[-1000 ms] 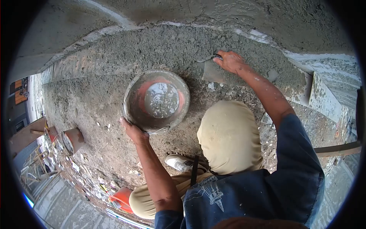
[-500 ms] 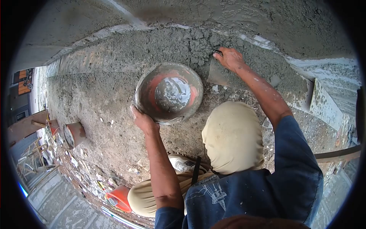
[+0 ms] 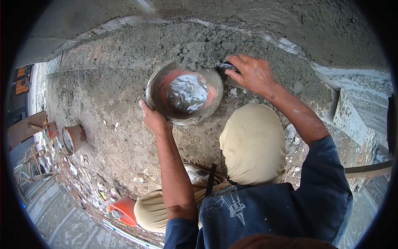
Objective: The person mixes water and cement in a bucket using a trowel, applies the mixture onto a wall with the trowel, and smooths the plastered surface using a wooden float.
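Observation:
My left hand (image 3: 156, 120) is closed on the lower left rim of a round, mortar-coated basin (image 3: 155, 97). Watery grey liquid (image 3: 187, 93) and reddish patches show inside it, and the basin tilts a little. In my right hand (image 3: 253, 72), closed fingers grip the dark handle of a trowel (image 3: 226, 65) just beyond the basin's right rim. The trowel's blade is hidden by mortar and the hand. A lumpy heap of wet mortar (image 3: 201, 52) lies against the basin's far rim, some of it overhanging the edge.
A mortar-smeared wall (image 3: 323, 37) rises at the far side. Left stands a reddish bucket (image 3: 75, 137); an orange bucket (image 3: 124, 211) sits by my knee. Rubble (image 3: 89, 170) litters the ground at left. A pale block-like ledge (image 3: 352, 118) stands at right.
My right hand has come nearer with the trowel, toward the basin's right rim. Mortar has shifted toward me and now reaches the basin's far edge. My left hand keeps its hold.

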`<state>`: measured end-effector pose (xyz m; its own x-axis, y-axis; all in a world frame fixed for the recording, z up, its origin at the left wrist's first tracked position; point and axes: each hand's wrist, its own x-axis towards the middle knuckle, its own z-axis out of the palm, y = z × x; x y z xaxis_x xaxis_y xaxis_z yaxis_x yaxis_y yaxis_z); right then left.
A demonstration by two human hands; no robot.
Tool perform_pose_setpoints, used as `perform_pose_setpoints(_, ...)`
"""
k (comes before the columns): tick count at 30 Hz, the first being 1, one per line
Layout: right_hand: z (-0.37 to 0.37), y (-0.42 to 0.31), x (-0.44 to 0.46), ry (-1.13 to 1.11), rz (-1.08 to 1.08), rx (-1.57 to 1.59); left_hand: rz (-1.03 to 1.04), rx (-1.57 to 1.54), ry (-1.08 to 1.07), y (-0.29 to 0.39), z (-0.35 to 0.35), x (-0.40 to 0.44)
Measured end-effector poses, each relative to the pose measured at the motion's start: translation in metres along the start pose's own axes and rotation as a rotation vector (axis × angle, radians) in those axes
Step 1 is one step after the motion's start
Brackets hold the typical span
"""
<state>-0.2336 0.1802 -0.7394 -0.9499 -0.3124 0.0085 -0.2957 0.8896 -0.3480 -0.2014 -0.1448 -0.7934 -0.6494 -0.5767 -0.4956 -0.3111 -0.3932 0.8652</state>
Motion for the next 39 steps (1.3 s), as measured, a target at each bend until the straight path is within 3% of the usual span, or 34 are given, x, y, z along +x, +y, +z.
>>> perform_pose_setpoints(1, 0.0, -0.004, -0.003, -0.026, -0.083, 0.0, -0.014, 0.004, -0.008, 0.002, 0.0, 0.001)
perform_pose_setpoints(4, 0.022, 0.011, -0.009, 0.065, 0.046, 0.091, -0.042, -0.044, -0.08, -0.002, -0.021, 0.012)
perform_pose_setpoints(5, 0.038, 0.029, -0.011, 0.205, 0.097, 0.116, -0.096, -0.036, -0.141, -0.005, -0.035, 0.02)
perform_pose_setpoints(8, 0.068, 0.094, -0.023, 0.088, 0.222, 0.285, -0.049, -0.068, -0.227, -0.029, -0.08, 0.036)
perform_pose_setpoints(11, 0.074, 0.112, -0.03, -0.578, 0.491, 0.848, -0.137, -0.103, -0.229, -0.03, -0.085, 0.032)
perform_pose_setpoints(15, 0.096, 0.102, -0.018, -0.841, 0.499, 0.915, -0.164, -0.097, -0.235, -0.028, -0.084, 0.029)
perform_pose_setpoints(19, 0.096, 0.116, 0.023, -0.556, 0.445, 0.697, -0.165, -0.073, -0.189, -0.021, -0.076, 0.019)
perform_pose_setpoints(22, 0.087, 0.103, 0.029, -0.338, 0.596, 1.056, -0.162, -0.079, -0.157, -0.022, -0.073, 0.018)
perform_pose_setpoints(26, 0.086, 0.071, 0.042, -0.786, 0.46, 0.858, -0.128, -0.055, -0.187, -0.029, -0.08, 0.029)
perform_pose_setpoints(27, 0.106, 0.073, 0.051, -0.815, 0.321, 0.707, -0.13, -0.055, -0.182, -0.03, -0.081, 0.03)
perform_pose_setpoints(31, 0.116, 0.08, 0.062, -0.419, 0.559, 0.965, -0.137, -0.046, -0.126, -0.023, -0.074, 0.023)
perform_pose_setpoints(34, 0.11, 0.075, 0.039, -0.227, 0.508, 1.023, -0.153, -0.064, -0.119, -0.027, -0.078, 0.027)
perform_pose_setpoints(38, 0.083, 0.073, -0.014, -0.47, 0.513, 0.719, -0.152, -0.074, -0.108, -0.024, -0.07, 0.029)
perform_pose_setpoints(39, 0.081, 0.082, -0.019, -0.506, 0.416, 0.555, -0.143, -0.064, -0.107, -0.019, -0.063, 0.028)
